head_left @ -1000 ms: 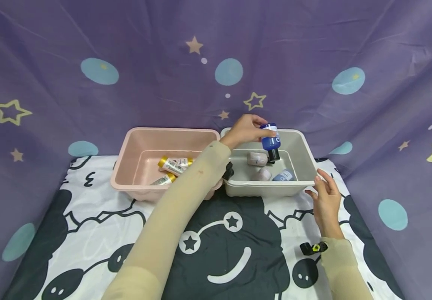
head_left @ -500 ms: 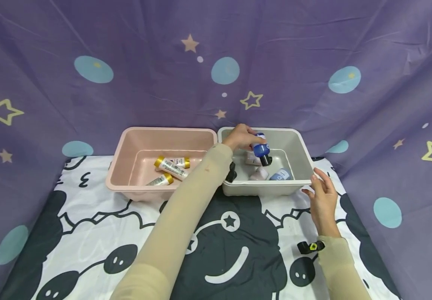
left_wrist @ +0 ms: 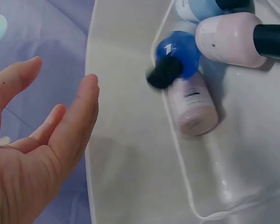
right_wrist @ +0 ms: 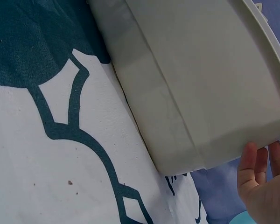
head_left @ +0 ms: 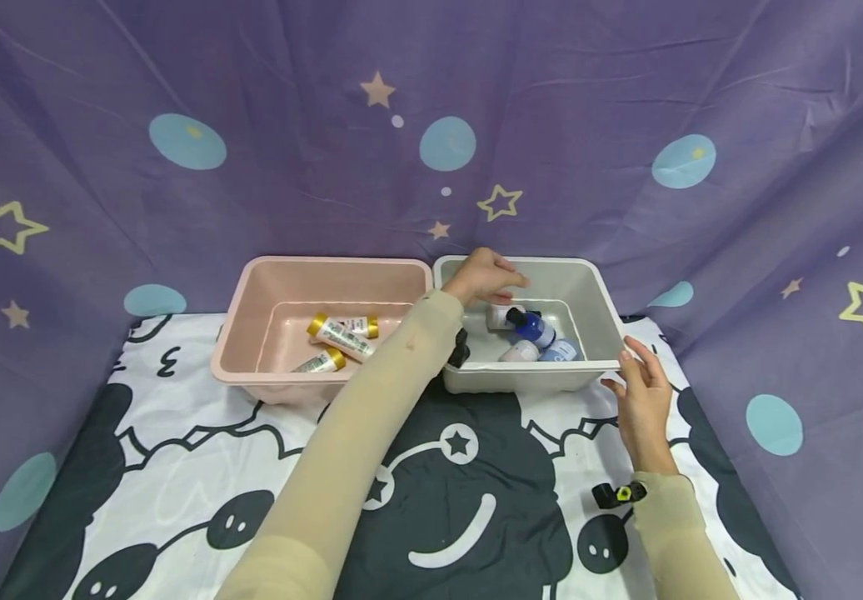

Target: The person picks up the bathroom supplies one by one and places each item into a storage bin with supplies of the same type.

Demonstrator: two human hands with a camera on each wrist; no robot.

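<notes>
My left hand (head_left: 493,280) hovers open over the back left of the grey bin (head_left: 602,287), holding nothing. Just below it a dark blue bottle (head_left: 533,327) with a black cap lies in the bin on pale pink bottles (head_left: 501,315) and beside a light blue one (head_left: 562,350). The left wrist view has the open left hand (left_wrist: 60,140) left of the blue bottle (left_wrist: 177,58), which rests on a pink bottle (left_wrist: 192,106). My right hand (head_left: 634,383) touches the grey bin's front right corner with straight fingers (right_wrist: 259,168) beside the bin wall (right_wrist: 200,84).
A pink bin (head_left: 244,321) stands to the left against the grey one, with gold-capped tubes (head_left: 337,333) in it. A black-and-white cartoon cloth (head_left: 177,467) covers the table. A purple star-print cloth (head_left: 289,125) hangs close behind and at both sides.
My left hand lowered the dark blue bottle into the grey bin and let go; the bottle now lies on the others. The right hand stayed at the bin's corner.
</notes>
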